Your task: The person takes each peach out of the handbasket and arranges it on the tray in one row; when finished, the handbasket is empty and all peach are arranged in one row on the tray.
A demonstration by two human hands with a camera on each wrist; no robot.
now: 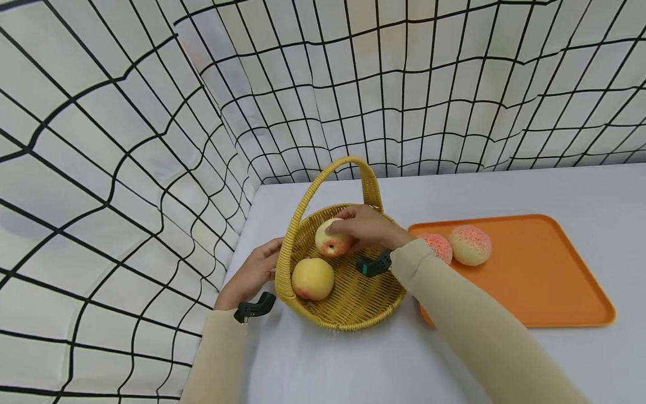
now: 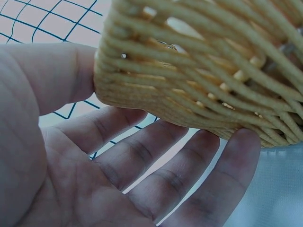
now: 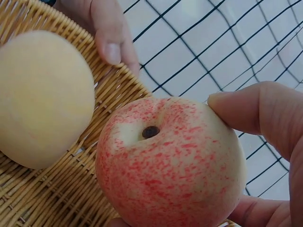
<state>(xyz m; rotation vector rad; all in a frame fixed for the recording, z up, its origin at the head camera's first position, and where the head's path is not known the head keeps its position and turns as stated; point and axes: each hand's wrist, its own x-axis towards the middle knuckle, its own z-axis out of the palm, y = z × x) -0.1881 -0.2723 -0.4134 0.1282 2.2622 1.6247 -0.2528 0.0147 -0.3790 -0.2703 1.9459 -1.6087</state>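
Note:
My right hand pinches a peach inside the yellow wicker basket. In the right wrist view this peach shows red speckles and a dark dimple, with the thumb against its side. A yellower peach lies in the left part of the basket. At the basket's left outer side is my left hand. Seen in the left wrist view, its thumb and extended fingers touch the woven wall, the palm standing away from it.
An orange tray lies right of the basket. Two pink-speckled peaches, one in full view and another partly behind the right sleeve, sit at its left end. The basket's tall handle arches over it. Black netting borders the white table.

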